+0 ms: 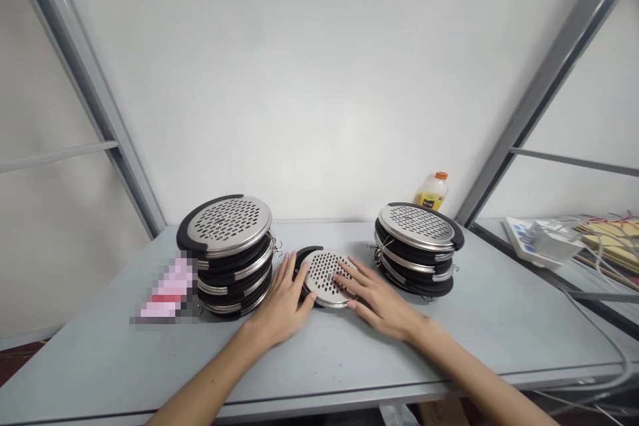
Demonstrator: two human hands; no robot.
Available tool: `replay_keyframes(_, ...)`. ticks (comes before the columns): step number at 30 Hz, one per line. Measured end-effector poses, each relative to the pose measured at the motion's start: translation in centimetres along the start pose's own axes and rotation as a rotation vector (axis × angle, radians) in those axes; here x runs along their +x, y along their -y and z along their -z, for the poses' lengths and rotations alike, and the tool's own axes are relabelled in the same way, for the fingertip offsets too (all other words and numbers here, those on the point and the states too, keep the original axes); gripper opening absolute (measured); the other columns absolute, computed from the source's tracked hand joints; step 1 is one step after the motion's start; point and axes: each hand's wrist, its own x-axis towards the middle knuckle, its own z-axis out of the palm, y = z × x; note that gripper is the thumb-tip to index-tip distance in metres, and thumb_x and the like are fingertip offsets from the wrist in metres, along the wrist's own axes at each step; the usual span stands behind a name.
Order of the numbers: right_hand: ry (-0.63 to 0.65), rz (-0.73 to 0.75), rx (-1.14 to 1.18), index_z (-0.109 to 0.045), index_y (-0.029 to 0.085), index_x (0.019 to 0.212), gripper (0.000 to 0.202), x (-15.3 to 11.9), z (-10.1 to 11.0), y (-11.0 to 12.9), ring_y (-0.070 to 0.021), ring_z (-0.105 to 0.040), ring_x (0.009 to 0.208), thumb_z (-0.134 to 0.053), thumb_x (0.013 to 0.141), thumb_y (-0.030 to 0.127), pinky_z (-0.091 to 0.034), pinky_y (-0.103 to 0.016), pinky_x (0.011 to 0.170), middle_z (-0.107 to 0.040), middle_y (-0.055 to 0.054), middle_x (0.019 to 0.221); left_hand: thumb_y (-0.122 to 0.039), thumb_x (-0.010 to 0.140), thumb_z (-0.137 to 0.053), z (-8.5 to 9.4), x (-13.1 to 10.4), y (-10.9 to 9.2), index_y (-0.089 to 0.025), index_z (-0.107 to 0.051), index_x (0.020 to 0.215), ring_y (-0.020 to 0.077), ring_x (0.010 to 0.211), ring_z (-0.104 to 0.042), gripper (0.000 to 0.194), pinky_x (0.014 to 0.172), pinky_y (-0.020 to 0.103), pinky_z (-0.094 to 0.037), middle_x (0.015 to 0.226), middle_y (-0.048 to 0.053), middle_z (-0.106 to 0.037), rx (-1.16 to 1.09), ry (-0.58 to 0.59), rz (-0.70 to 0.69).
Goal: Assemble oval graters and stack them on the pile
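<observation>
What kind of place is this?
Probably a workshop or assembly bench: stacked perforated metal discs with black rims on a gray worktable, a metal frame around it, and a power strip with cables at right.

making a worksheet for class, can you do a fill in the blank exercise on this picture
1. The left hand and right hand touch a disc pierced with many small ____.
2. That disc lies ____ the left stack and right stack.
3. The bottle has a cap coloured ____.

Missing words: holes; between; orange
</observation>
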Motion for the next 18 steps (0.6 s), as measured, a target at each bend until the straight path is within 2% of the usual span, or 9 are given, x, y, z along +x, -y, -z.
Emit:
replay_keyframes(3,0.046,-0.009,0.022,-0.035,0.025,0.144,0.054,0.8,-0.1,0.1,-0.0301,-0.014,0.143,-0.04,0.094,0.044,-0.022,-0.056,0.113,-0.029,-0.006,0.152,-0.045,0.096,-0.036,0.3,0.2,0.0,-0.017,-0.026,0.147,0.031,0.143,-0.006,0.059,0.112,0.053,-0.023,0.156,0.015,-0.013,-0.024,0.09,0.006)
replay_keyframes(6,0.063,-0.015,0.045,-0.038,0.024,0.143,0.054,1.6,-0.4,0.2,-0.0307,-0.021,0.142,-0.04,0.094,0.046,-0.022,-0.056,0.113,-0.034,-0.006,0.15,-0.048,0.097,-0.031,0.6,0.2,-0.2,-0.015,-0.026,0.147,0.0295,0.144,-0.001,0.06,0.113,0.05,-0.022,0.156,0.013,-0.011,-0.023,0.141,0.0)
replay_keyframes(10,0.032,-0.026,0.05,-0.042,0.023,0.14,0.052,1.7,-0.8,0.3,-0.0313,-0.026,0.14,-0.041,0.093,0.046,-0.025,-0.056,0.112,-0.037,-0.007,0.148,-0.051,0.097,-0.032,0.8,0.1,-0.3,-0.015,-0.022,0.149,0.0304,0.143,0.001,0.064,0.113,0.051,-0.023,0.157,0.012,-0.011,-0.016,0.156,-0.035)
replay_keyframes(14,0.027,-0.019,0.057,-0.039,0.023,0.142,0.053,1.9,-1.3,0.5,-0.0312,-0.024,0.14,-0.041,0.094,0.045,-0.023,-0.056,0.112,-0.036,-0.007,0.149,-0.052,0.096,-0.034,0.8,0.1,-0.1,-0.016,-0.016,0.15,0.0313,0.143,0.002,0.067,0.113,0.051,-0.023,0.157,0.011,-0.01,-0.009,0.16,-0.066)
replay_keyframes(18,0.037,-0.002,0.098,-0.038,0.025,0.142,0.05,2.6,-1.8,0.7,-0.0283,-0.019,0.142,-0.038,0.096,0.042,-0.019,-0.054,0.114,-0.034,-0.006,0.15,-0.049,0.095,-0.038,0.8,0.0,-0.1,-0.017,-0.005,0.151,0.0304,0.143,0.0,0.072,0.113,0.051,-0.023,0.157,0.012,-0.002,-0.038,0.134,-0.043)
